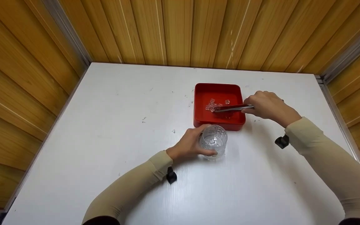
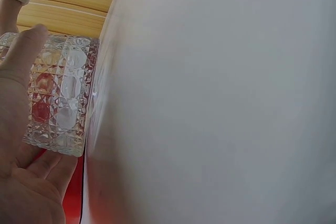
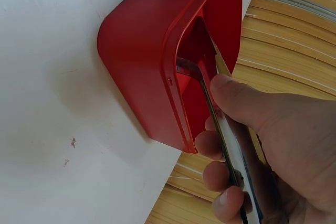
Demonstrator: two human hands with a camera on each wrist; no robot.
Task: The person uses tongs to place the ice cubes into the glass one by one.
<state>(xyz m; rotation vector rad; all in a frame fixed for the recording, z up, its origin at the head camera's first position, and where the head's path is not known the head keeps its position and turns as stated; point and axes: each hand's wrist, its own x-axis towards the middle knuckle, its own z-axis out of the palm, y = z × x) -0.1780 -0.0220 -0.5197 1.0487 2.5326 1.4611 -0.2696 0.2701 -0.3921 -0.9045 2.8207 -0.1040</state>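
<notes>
My left hand (image 1: 190,143) grips a clear cut-glass tumbler (image 1: 215,142), thumb on the near side and fingers round the far side. The left wrist view shows the same glass (image 2: 65,93) with its patterned wall against the palm side. In my right hand (image 1: 269,106) is a pair of metal tongs (image 1: 233,108), which reaches over the rim of a square red tray (image 1: 219,122). Small clear cubes (image 1: 212,104) lie inside the tray, close by the tong tips. From the right wrist, the tongs (image 3: 231,140) show between thumb and fingers; their tips dip behind the tray wall.
A white table (image 1: 130,118) carries everything, with small dark marks (image 1: 144,120) on its surface. Wood-patterned walls (image 1: 177,31) rise behind it and at both sides. The glass stands just in front of the tray's near edge.
</notes>
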